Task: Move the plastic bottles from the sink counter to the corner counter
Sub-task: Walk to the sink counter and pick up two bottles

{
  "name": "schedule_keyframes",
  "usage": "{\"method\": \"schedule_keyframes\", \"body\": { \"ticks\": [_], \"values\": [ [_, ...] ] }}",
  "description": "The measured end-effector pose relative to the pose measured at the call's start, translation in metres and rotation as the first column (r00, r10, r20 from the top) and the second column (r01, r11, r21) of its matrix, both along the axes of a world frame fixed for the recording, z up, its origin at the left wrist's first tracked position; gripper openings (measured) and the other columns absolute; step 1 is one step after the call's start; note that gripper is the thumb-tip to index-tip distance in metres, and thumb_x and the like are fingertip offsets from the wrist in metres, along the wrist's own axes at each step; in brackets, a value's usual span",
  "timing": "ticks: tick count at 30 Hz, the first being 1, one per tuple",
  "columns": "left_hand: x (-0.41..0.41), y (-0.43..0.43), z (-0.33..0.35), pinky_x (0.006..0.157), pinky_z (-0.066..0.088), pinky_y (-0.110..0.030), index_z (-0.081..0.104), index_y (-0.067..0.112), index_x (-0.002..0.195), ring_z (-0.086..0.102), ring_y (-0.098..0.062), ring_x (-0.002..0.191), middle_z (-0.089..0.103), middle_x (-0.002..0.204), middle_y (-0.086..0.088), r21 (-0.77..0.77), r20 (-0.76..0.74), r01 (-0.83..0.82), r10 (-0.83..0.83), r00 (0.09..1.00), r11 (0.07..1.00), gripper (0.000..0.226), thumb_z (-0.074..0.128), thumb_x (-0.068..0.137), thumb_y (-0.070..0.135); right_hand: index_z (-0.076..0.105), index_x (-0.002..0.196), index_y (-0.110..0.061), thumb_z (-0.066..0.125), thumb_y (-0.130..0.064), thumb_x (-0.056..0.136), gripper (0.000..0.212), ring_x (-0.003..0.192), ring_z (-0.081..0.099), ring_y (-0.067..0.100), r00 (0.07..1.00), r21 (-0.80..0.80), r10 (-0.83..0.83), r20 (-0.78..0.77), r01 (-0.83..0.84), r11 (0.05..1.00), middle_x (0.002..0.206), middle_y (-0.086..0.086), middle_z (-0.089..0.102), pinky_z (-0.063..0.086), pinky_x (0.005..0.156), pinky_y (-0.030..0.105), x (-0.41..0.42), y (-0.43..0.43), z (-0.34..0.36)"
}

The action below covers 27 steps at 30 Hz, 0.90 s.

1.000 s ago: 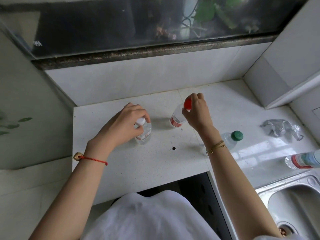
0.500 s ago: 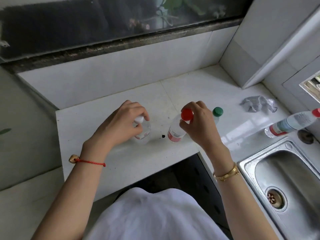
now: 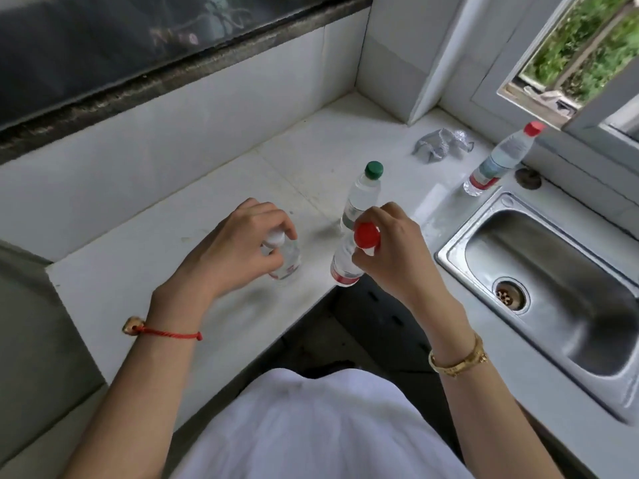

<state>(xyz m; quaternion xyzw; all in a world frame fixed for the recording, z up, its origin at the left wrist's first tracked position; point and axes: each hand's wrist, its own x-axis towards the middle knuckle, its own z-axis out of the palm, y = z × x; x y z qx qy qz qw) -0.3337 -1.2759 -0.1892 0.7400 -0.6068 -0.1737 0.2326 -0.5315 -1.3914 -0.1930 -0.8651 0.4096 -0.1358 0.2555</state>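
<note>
My left hand (image 3: 238, 250) grips the neck of a small clear bottle with a white cap (image 3: 284, 261) that stands on the white corner counter (image 3: 138, 271). My right hand (image 3: 390, 250) pinches the top of a red-capped bottle (image 3: 345, 264) near the counter's front edge; the bottle leans slightly. Just behind it stands a clear green-capped bottle (image 3: 363, 193), untouched. Another red-capped bottle (image 3: 498, 160) stands on the sink counter by the window, behind the steel sink (image 3: 518, 243).
A crumpled silver wrapper (image 3: 441, 145) lies near the tiled wall corner. A dark round plug (image 3: 527, 178) sits beside the far bottle. Tiled walls bound the counter at the back. Below the counter edge is a dark gap.
The view has swung right, showing more of the sink and window. My right hand has brought the red-capped bottle nearer the front edge; the left hand stays on the white-capped bottle.
</note>
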Motion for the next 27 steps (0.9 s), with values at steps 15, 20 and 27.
{"method": "schedule_keyframes", "body": {
  "ticks": [15,20,27],
  "values": [
    [-0.036,0.034,0.002,0.069,0.041,-0.022,0.064,0.024,0.091,0.044,-0.001,0.085,0.054,0.085,0.017,0.004,0.034,0.519,-0.519,0.854,0.855,0.024,0.067,0.074,0.009,0.059,0.097,-0.021,0.07,-0.014,0.07,0.031,0.083,0.054,0.018,0.858,0.052,-0.514,0.018,0.512,0.857,0.099,-0.004,0.051,0.042,0.068,0.017,-0.071,0.153,-0.01],
    [-0.061,0.051,-0.004,0.068,0.042,-0.024,0.064,0.024,0.092,0.044,-0.005,0.084,0.053,0.088,0.019,0.001,0.018,0.665,-0.665,0.747,0.747,0.026,0.07,0.073,0.008,0.059,0.097,-0.023,0.07,-0.015,0.069,0.031,0.084,0.053,0.013,0.758,0.045,-0.652,0.018,0.651,0.757,0.1,-0.007,0.052,0.035,0.067,0.009,-0.092,0.21,-0.012],
    [-0.11,0.071,-0.007,0.073,0.045,-0.027,0.064,0.024,0.095,0.046,-0.012,0.095,0.059,0.1,0.013,-0.007,0.036,0.845,-0.845,0.534,0.534,0.029,0.073,0.073,0.008,0.058,0.102,-0.024,0.074,-0.019,0.072,0.035,0.092,0.054,0.012,0.597,0.033,-0.802,-0.006,0.802,0.596,0.106,-0.005,0.053,0.039,0.072,0.01,-0.123,0.286,-0.01]
  ]
}}
